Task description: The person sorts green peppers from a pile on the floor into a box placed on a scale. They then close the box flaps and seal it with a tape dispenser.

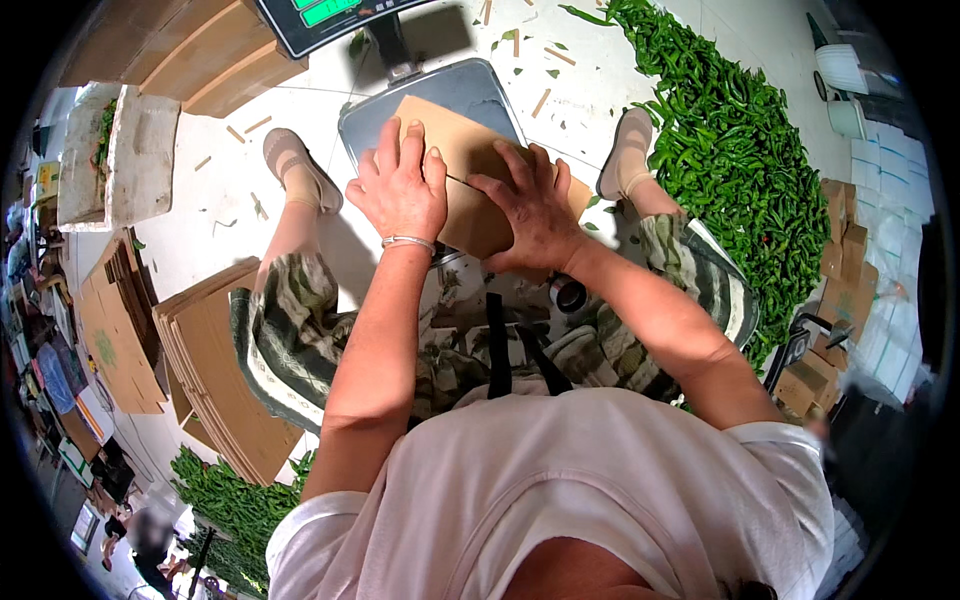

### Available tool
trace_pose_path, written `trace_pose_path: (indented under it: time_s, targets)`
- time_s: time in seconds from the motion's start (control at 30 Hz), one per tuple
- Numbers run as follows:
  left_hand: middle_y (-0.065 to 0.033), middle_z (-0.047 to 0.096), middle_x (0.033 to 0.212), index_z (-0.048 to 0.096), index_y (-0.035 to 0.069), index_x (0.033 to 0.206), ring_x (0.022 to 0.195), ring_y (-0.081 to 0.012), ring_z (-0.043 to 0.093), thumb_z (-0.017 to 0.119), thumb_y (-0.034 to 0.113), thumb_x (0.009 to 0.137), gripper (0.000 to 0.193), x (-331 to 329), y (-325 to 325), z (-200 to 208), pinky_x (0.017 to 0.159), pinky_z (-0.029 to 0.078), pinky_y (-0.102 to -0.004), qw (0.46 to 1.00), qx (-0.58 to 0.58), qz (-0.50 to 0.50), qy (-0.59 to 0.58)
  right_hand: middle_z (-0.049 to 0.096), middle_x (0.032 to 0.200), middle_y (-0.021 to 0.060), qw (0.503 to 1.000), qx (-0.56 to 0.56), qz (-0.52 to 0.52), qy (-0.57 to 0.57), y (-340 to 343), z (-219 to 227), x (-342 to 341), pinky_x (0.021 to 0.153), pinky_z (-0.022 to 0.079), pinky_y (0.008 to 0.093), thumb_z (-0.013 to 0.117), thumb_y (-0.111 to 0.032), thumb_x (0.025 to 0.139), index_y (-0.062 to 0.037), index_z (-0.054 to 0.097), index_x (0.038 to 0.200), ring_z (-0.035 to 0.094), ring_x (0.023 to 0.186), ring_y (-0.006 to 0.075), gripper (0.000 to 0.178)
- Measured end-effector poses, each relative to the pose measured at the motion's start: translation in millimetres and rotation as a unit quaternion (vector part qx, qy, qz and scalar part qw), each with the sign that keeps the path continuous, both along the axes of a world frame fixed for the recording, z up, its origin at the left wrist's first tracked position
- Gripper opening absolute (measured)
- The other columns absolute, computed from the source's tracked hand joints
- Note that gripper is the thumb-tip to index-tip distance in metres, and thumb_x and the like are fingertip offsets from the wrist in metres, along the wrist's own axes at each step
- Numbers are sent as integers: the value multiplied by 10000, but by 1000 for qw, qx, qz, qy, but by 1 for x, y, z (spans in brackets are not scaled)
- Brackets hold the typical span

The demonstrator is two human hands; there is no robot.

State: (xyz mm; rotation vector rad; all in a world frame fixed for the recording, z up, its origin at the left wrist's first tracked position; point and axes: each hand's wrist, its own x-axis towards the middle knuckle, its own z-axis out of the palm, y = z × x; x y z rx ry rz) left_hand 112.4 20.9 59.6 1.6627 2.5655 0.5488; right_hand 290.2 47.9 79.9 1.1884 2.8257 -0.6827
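A brown cardboard box (452,135) sits over the grey platform of a scale (480,85), between my feet. Its top flaps meet along a seam. My left hand (405,190) lies on the box's left part with fingers spread, a silver bracelet at the wrist. On the right part rests my right hand (535,212), fingers apart and slightly bent, thumb near the near edge. Both hands press on the cardboard and grip nothing that I can see. Close to my right wrist is a dark round thing like a tape roll (568,293), partly hidden.
A big heap of green chili peppers (740,150) covers the floor at right; another heap (235,500) lies lower left. Flattened cardboard sheets (225,370) stack at left, near a white foam box (140,160). The scale's lit display (330,12) stands at the top. Cardboard scraps litter the floor.
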Motion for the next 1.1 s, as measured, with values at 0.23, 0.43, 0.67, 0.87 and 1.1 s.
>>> trace_pose_path:
  time_s: [0.23, 0.43, 0.67, 0.87, 1.1]
  targets:
    - [9, 449, 1381, 553, 236, 1239, 1263, -295, 374, 486, 348, 869, 393, 4, 2, -2, 986, 248, -522, 996, 24, -42, 80, 191, 1445, 91, 1000, 10, -20, 13, -3, -8, 5, 1012, 145, 650, 788, -493, 461, -373, 366, 1312, 131, 1320, 452, 957]
    - [34, 425, 1404, 494, 237, 1314, 1353, -259, 288, 367, 338, 949, 399, 26, -1, -6, 1092, 92, -559, 986, 7, -167, 12, 281, 1396, 79, 992, 69, -33, 99, -3, -13, 8, 1007, 175, 549, 781, -490, 402, -165, 455, 1230, 201, 1257, 369, 947]
    - [-31, 495, 1303, 557, 153, 1197, 1278, -326, 362, 374, 310, 952, 344, 35, 1, 1, 1074, 175, -536, 984, 35, -172, 45, 392, 1318, 95, 978, 104, -50, 173, -7, -19, 10, 955, 216, 531, 773, -482, 364, -119, 506, 1167, 265, 1214, 367, 921]
    - [-93, 513, 1260, 560, 81, 1161, 1208, -387, 397, 503, 177, 869, 313, 34, 1, -2, 1013, 304, -498, 974, 62, -215, 20, 405, 1294, 92, 980, 104, -45, 162, -10, -18, 11, 946, 221, 544, 784, -498, 370, -129, 495, 1188, 280, 1204, 397, 943]
    - [-104, 444, 1357, 488, 129, 1292, 1231, -403, 373, 500, 271, 852, 463, 34, 4, -4, 1013, 287, -497, 969, 46, -236, 51, 369, 1296, 101, 990, 83, -35, 112, -11, -14, 12, 936, 221, 575, 791, -490, 403, -160, 437, 1280, 298, 1187, 416, 1001]
